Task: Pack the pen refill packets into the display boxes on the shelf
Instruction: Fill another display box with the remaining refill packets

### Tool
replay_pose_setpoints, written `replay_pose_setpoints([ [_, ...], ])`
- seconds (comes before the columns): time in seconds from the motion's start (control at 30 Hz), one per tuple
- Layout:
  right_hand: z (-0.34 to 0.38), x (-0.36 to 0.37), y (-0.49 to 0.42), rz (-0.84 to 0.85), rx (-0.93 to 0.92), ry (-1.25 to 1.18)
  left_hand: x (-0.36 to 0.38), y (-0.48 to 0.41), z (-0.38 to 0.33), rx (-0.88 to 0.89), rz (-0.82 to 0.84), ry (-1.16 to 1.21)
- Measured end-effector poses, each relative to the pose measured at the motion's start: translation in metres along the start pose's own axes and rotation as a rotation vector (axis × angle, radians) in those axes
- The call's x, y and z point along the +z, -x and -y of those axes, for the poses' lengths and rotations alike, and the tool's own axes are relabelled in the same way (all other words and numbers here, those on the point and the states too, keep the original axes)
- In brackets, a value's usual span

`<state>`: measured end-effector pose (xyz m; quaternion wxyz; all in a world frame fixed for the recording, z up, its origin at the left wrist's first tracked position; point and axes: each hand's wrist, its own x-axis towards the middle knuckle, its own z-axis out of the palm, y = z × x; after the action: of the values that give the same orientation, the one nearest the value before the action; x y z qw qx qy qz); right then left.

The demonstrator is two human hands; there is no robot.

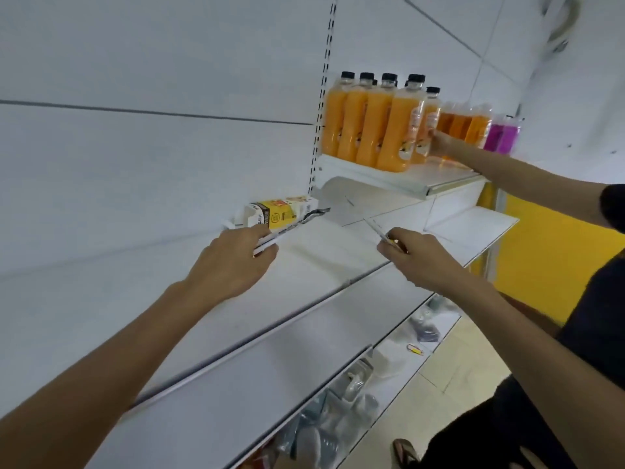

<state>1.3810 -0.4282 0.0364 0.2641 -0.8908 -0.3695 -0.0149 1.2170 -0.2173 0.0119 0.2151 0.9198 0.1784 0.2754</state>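
Fingers (pixel 258 231) of left hand (pixel 233 262) grip half-hidden refill packets (pixel 267 247); right hand (pixel 417 255) pinches one blurred packet (pixel 377 230)

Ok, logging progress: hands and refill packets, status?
Left hand grips refill packets by display box. Right hand pinches single packet. Other person's hand on bottle, clear.

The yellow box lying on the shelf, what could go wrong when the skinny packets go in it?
The display box lies loose and no hand grips it, so a push might shove it away. The left hand holds several packets together; some could slip out. The right hand pinches one thin packet by its end near the front edge of the shelf, so it might drop to the floor.
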Motion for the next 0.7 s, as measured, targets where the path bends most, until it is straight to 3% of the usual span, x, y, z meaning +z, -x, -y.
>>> replay_pose_setpoints([
  [0.27, 0.014, 0.04, -0.121, 0.088, -0.218, 0.013, -0.011, -0.046, 0.046, -0.231, -0.146, -0.037],
  [0.5, 0.027, 0.073, -0.191, 0.227, -0.374, 0.113, -0.003, -0.066, 0.062, -0.379, -0.146, -0.066],
  [0.7, 0.063, 0.095, -0.238, 0.23, -0.625, 0.162, -0.007, -0.071, 0.064, -0.528, -0.254, -0.099],
])
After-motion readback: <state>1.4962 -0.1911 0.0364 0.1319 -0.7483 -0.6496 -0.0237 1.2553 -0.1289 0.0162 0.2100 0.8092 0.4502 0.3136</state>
